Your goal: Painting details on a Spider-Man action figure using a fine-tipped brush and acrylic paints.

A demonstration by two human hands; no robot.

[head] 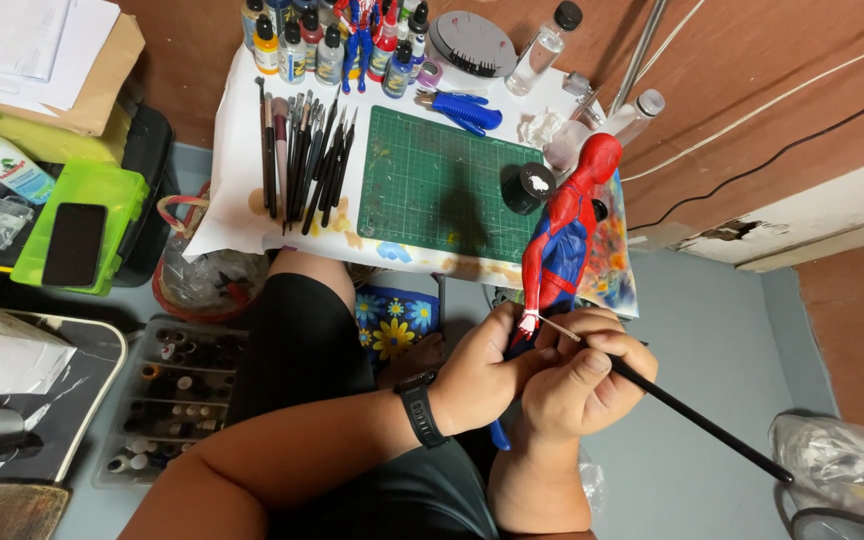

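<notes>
I observe my left hand (477, 375) closed around the legs of the red-and-blue plastic action figure (564, 235), its long axis rising toward the green cutting mat (432, 185), while my right hand (577, 375) grips a thin black-handled paintbrush (692, 420) tipped at the figure's hand.

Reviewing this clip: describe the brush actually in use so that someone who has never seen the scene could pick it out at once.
Start at the small white-covered table with the green cutting mat. Below its right corner, both hands meet at a red and blue figure held by the left hand. The brush is the long black-handled one in the right hand, its tip at the figure; the other brushes lie in a row on the table.
</notes>
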